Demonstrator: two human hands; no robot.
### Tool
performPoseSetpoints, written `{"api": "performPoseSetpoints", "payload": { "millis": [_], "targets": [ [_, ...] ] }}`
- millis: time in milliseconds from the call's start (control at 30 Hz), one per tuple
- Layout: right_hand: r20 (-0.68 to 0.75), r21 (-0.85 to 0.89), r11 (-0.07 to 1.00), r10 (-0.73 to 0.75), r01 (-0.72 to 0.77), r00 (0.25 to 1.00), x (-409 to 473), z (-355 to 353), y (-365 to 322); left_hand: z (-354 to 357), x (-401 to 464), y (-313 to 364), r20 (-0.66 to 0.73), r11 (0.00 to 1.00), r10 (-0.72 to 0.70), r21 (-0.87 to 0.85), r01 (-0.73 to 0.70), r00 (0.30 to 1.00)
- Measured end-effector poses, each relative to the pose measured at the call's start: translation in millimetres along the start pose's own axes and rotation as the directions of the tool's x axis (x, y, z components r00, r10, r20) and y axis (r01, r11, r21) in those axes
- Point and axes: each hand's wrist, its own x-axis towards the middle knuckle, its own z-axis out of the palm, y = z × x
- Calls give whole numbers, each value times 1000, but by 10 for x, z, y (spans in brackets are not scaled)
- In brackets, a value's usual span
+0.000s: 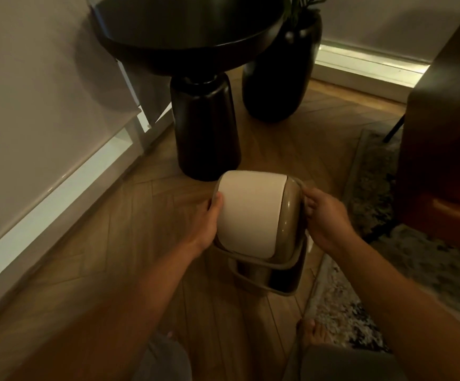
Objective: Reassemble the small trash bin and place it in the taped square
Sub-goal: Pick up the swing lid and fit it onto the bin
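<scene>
The small trash bin's lid (275,204) is a rounded tan dome with a cream swing flap (248,210) across its top. I hold it with both hands, tilted, just above the tan bin body (267,279), whose open rim shows below on the wooden floor. My left hand (209,221) grips the lid's left side, thumb on the flap's edge. My right hand (327,215) grips the lid's right side. Whether the lid touches the body's rim is unclear. No taped square is in view.
A black round side table (204,127) stands right behind the bin, with a black vase (278,75) to its right. A white wall and baseboard (58,188) run along the left. A patterned rug (388,243) and brown chair (443,133) lie right. My bare foot (311,331) is near.
</scene>
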Motion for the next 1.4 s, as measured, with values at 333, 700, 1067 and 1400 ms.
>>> {"api": "performPoseSetpoints", "payload": {
  "millis": [333,700,1067,1400],
  "targets": [
    [286,-537,799,-127,269,950,-197,-200,308,13,153,-68,-2,999,-20,-39,20,1000],
    [278,-630,726,-118,273,953,294,-460,449,90,257,-253,68,994,-69,86,63,995],
    [227,-622,779,92,72,969,626,-677,973,395,410,-619,116,947,-144,303,103,983],
    [189,-731,679,107,67,976,576,-886,1234,488,455,-712,212,871,-210,484,84,954]
  ]
}}
